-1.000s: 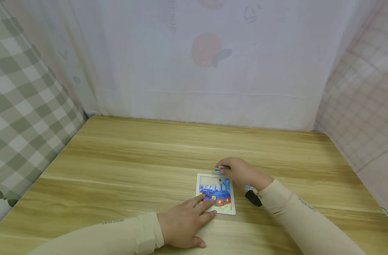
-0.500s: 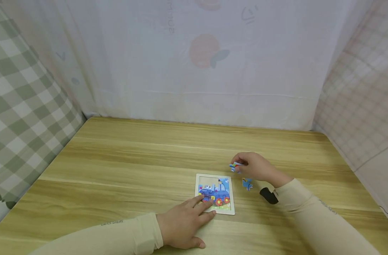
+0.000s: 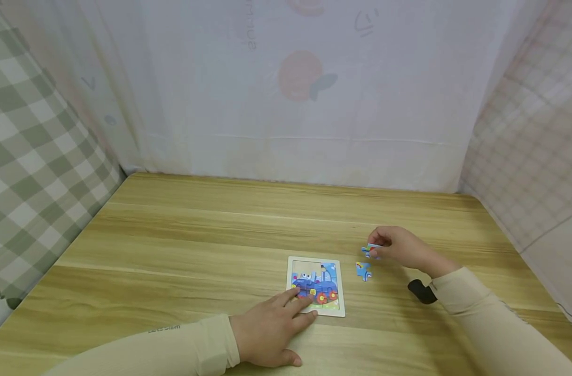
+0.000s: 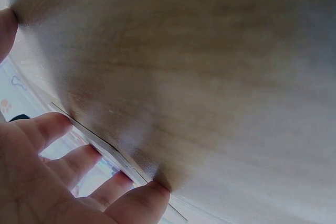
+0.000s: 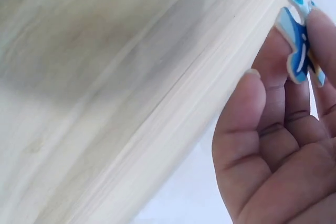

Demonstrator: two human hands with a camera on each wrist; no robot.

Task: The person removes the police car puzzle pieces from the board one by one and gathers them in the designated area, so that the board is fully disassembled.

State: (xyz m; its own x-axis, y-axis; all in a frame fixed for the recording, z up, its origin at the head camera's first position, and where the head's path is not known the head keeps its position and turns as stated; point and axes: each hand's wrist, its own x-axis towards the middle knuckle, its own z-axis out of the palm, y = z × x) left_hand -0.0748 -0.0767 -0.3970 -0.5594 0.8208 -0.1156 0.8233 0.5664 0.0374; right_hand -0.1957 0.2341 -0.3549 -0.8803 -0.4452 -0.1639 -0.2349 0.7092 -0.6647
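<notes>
A square picture puzzle in a white frame [image 3: 341, 303] lies on the table, showing a blue vehicle with red wheels; its upper left part has bare backing. My left hand [image 3: 272, 330] rests with spread, straight fingers on the puzzle's lower left, its thumb on the table. Between thumb and fingers my right hand [image 3: 403, 249] pinches a blue jigsaw piece [image 5: 300, 45] with some red on it, right of the frame. Another jigsaw piece [image 3: 363, 271], blue with yellow and red, lies on the table just below that hand, beside the frame.
The wooden table [image 3: 173, 219] reaches back to a pale printed cloth [image 3: 220, 104]. A green checked cloth [image 3: 36, 156] hangs at the left, a faint grid cloth [image 3: 530, 136] at the right. A black device [image 3: 422, 291] sits at my right wrist.
My right hand has moved right from the frame's top edge, carrying the pinched jigsaw piece. The loose piece beside the frame has come into full sight. The left hand has stayed in place.
</notes>
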